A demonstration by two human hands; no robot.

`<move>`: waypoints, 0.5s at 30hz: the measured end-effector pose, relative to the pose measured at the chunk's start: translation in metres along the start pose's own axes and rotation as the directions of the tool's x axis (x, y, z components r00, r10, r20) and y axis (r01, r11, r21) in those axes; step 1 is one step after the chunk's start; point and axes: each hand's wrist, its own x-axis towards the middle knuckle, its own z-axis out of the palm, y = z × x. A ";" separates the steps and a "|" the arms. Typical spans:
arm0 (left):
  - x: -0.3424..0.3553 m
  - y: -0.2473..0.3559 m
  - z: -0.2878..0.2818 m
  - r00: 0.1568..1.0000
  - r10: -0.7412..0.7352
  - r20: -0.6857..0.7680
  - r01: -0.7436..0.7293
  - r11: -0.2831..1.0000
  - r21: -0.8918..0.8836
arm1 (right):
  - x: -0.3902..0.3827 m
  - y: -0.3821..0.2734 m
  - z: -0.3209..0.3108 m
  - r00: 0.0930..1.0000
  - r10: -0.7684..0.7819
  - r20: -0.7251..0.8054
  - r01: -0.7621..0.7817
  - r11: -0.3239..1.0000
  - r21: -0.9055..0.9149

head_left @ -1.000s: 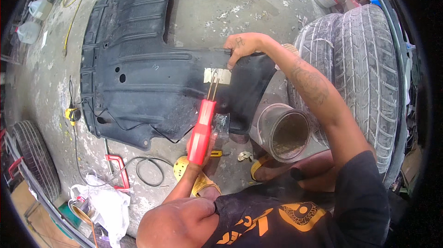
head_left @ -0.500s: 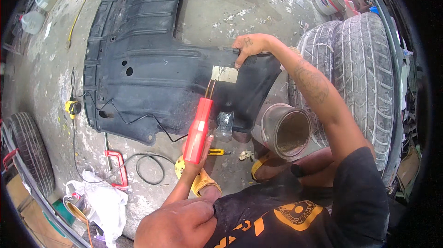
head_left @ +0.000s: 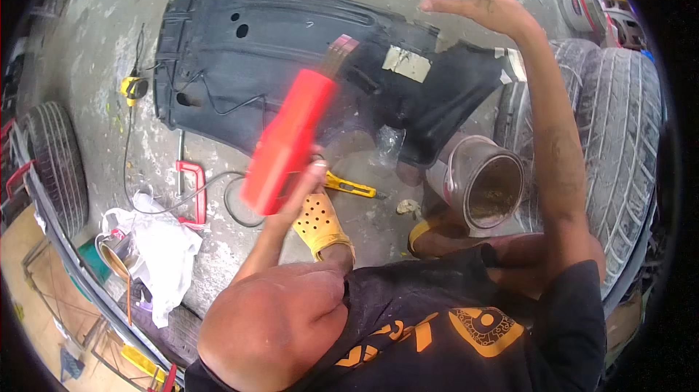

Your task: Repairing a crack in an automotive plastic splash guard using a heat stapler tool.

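My left hand (head_left: 304, 189) grips a red tool (head_left: 290, 140) with metal prongs at its upper end; it is blurred and raised over a black ribbed plastic panel (head_left: 218, 64). A cream patch (head_left: 406, 63) sits on the panel, right of the prongs. My right hand (head_left: 470, 0) is lifted above the panel's upper right part, fingers loosely bent and apart, with nothing visible in them. A crumpled clear piece (head_left: 390, 146) lies at the panel's lower edge, above a yellow utility knife (head_left: 349, 184).
A grimy bucket (head_left: 448, 162) and stacked tires (head_left: 611, 144) stand at the right. At the left are a tire (head_left: 58, 166), a red clamp (head_left: 200, 191), a cabled yellow object (head_left: 133, 89) and a white bag (head_left: 156, 261). My feet in yellow clogs (head_left: 317, 224) are below the panel.
My right hand has let go of the panel's edge and risen up and to the right. The red tool has swung away from the patch, tilting rightward. The camera view has shifted.
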 end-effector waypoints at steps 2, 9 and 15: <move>-0.011 0.019 -0.032 0.994 0.082 -0.076 -0.093 0.984 -0.154 | -0.013 -0.061 0.021 0.972 -0.150 0.182 0.143 0.988 0.053; 0.018 0.063 -0.047 0.868 0.451 -0.208 -0.495 0.818 -0.291 | -0.081 -0.104 0.277 0.714 -0.136 0.687 0.260 0.962 -0.080; 0.001 0.067 -0.074 0.849 0.481 -0.219 -0.523 0.824 -0.219 | -0.095 -0.096 0.300 0.843 -0.056 0.534 0.062 0.998 0.005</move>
